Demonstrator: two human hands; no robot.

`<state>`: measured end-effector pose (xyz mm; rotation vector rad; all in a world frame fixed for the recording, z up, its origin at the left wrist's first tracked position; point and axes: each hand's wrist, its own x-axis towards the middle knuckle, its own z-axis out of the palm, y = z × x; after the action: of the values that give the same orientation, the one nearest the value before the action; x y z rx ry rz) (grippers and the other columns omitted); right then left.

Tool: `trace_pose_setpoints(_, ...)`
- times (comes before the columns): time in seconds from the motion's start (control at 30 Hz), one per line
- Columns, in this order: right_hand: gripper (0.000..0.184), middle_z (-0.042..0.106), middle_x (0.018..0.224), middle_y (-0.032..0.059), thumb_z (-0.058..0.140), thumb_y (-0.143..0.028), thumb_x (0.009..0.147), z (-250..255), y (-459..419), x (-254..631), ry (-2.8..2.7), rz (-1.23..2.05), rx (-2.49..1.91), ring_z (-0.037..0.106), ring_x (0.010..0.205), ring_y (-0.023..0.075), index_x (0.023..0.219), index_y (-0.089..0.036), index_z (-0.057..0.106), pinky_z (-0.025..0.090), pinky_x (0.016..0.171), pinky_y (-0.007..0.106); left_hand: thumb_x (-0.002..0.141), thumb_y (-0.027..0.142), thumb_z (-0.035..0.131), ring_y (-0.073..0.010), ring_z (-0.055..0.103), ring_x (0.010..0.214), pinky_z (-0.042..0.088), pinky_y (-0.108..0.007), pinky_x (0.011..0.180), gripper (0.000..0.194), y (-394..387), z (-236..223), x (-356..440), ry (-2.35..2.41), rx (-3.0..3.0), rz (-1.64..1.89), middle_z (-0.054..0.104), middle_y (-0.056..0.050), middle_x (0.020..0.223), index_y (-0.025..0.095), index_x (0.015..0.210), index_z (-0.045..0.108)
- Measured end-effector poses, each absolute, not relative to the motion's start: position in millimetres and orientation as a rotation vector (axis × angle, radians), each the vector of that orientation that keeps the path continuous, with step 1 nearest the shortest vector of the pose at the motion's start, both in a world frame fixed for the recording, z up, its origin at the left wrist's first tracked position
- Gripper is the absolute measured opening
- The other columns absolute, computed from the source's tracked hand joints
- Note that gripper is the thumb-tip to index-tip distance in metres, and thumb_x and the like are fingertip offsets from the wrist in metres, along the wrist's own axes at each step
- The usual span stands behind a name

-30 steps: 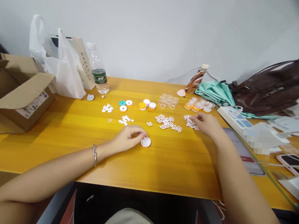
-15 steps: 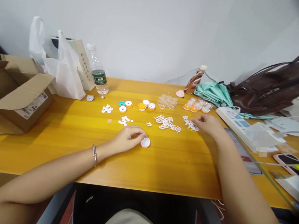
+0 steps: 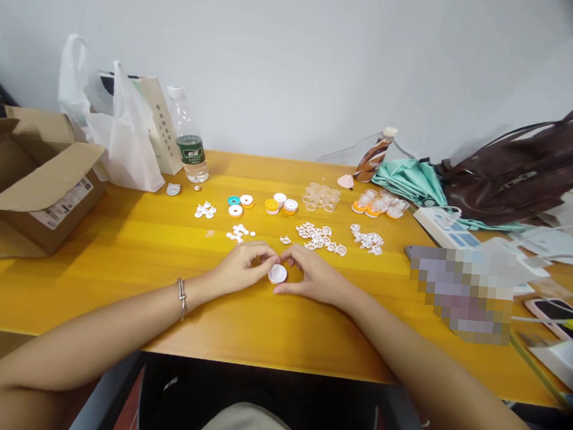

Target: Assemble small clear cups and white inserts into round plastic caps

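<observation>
A small round white cap-like part (image 3: 277, 274), shallow and hollow on top, lies on the table between my two hands. My left hand (image 3: 246, 266) has its thumb and fingers closed at the cap's upper left rim. From the right, my right hand (image 3: 315, 278) curls round the same cap, forefinger at the upper edge and thumb at the lower edge. Whether a smaller piece sits in the right fingers cannot be made out. Just beyond are white openwork pieces (image 3: 320, 238), a single such piece (image 3: 285, 239), and small white discs (image 3: 238, 232).
Another openwork pile (image 3: 367, 238), clear rings (image 3: 321, 196), orange-based clear domes (image 3: 378, 204) and coloured round parts (image 3: 272, 206) sit farther back. At left stand a cardboard box (image 3: 33, 186) and water bottle (image 3: 191, 146); at right, a power strip (image 3: 449, 226) and brown bag (image 3: 516, 171).
My right hand has moved left and toward me, from the right-hand openwork pile to the white cap. My left hand has stayed at the cap.
</observation>
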<state>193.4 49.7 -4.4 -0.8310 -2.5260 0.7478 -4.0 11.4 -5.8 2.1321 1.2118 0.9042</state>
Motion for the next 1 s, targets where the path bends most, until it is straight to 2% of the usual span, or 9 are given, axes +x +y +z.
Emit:
trace_pose_setpoints(0.2,0.021,0.053,0.083,0.0025,0.063,-0.034,0.076,-10.1,52.2,193.1,-2.526,0.732,-0.772,0.049,0.078,0.0151,0.088,-0.019,0.054,0.041,0.071,0.028,0.080,0.028,0.055,-0.0116,0.052,0.071,0.042,-0.023,0.065,0.016,8.0,-5.8,-2.4,1.174,2.207,0.899,0.057,-0.001,0.079,0.016,0.089,0.061)
trace_pose_setpoints(0.3,0.022,0.054,0.083,0.0023,0.065,-0.027,0.073,-12.0,53.2,193.4,-2.514,0.733,-0.775,0.050,0.078,0.0153,0.091,-0.019,0.054,0.041,0.070,0.027,0.075,0.031,0.062,-0.0115,0.049,0.071,0.042,-0.022,0.063,0.024,6.8,-5.4,-2.8,1.129,2.221,0.855,0.050,-0.002,0.085,0.017,0.093,0.058)
trace_pose_setpoints(0.4,0.023,0.054,0.083,0.0023,0.065,-0.025,0.072,-16.3,53.8,191.6,-2.487,0.711,-0.789,0.050,0.077,0.0154,0.091,-0.019,0.054,0.040,0.069,0.027,0.075,0.029,0.062,-0.0109,0.049,0.073,0.043,-0.022,0.064,0.022,7.4,-6.6,-3.7,1.083,2.198,0.857,0.047,-0.003,0.090,0.018,0.093,0.057)
trace_pose_setpoints(0.5,0.021,0.054,0.081,0.0023,0.064,-0.028,0.073,-19.4,54.0,190.2,-2.462,0.703,-0.777,0.051,0.076,0.0151,0.088,-0.018,0.054,0.040,0.068,0.027,0.078,0.027,0.060,-0.0100,0.050,0.071,0.044,-0.023,0.065,0.019,9.3,-10.0,-4.4,1.063,2.142,0.840,0.050,-0.003,0.091,0.017,0.093,0.056)
trace_pose_setpoints(0.6,0.021,0.054,0.078,0.0019,0.065,-0.030,0.072,-19.5,52.8,189.6,-2.442,0.699,-0.791,0.050,0.073,0.0144,0.086,-0.017,0.055,0.040,0.066,0.026,0.080,0.030,0.058,-0.0099,0.050,0.068,0.043,-0.022,0.063,0.018,10.6,-13.2,-4.2,1.089,2.099,0.807,0.054,-0.001,0.083,0.017,0.093,0.056)
trace_pose_setpoints(0.73,0.019,0.054,0.076,0.0012,0.065,-0.024,0.070,-18.6,51.2,188.6,-2.428,0.676,-0.822,0.049,0.070,0.0134,0.084,-0.017,0.054,0.039,0.064,0.025,0.080,0.032,0.059,-0.0100,0.050,0.065,0.040,-0.021,0.059,0.019,8.9,-10.7,-2.5,1.161,2.132,0.857,0.056,0.000,0.078,0.017,0.091,0.058)
trace_pose_setpoints(0.9,0.017,0.054,0.078,0.0016,0.064,-0.024,0.069,-20.8,52.9,188.2,-2.436,0.657,-0.797,0.050,0.071,0.0137,0.080,-0.018,0.052,0.040,0.066,0.026,0.081,0.029,0.058,-0.0125,0.055,0.081,0.043,-0.024,0.072,0.017,14.1,-1.6,-6.1,1.161,2.209,1.088,0.062,-0.003,0.090,0.017,0.092,0.057)
trace_pose_setpoints(1.0,0.020,0.055,0.080,0.0018,0.064,-0.025,0.070,-20.9,53.3,189.1,-2.443,0.674,-0.797,0.051,0.074,0.0140,0.085,-0.018,0.053,0.041,0.068,0.027,0.082,0.030,0.055,-0.0128,0.057,0.077,0.044,-0.024,0.068,0.018,31.2,-0.6,-10.4,1.285,2.182,1.066,0.064,-0.003,0.091,0.018,0.095,0.058)
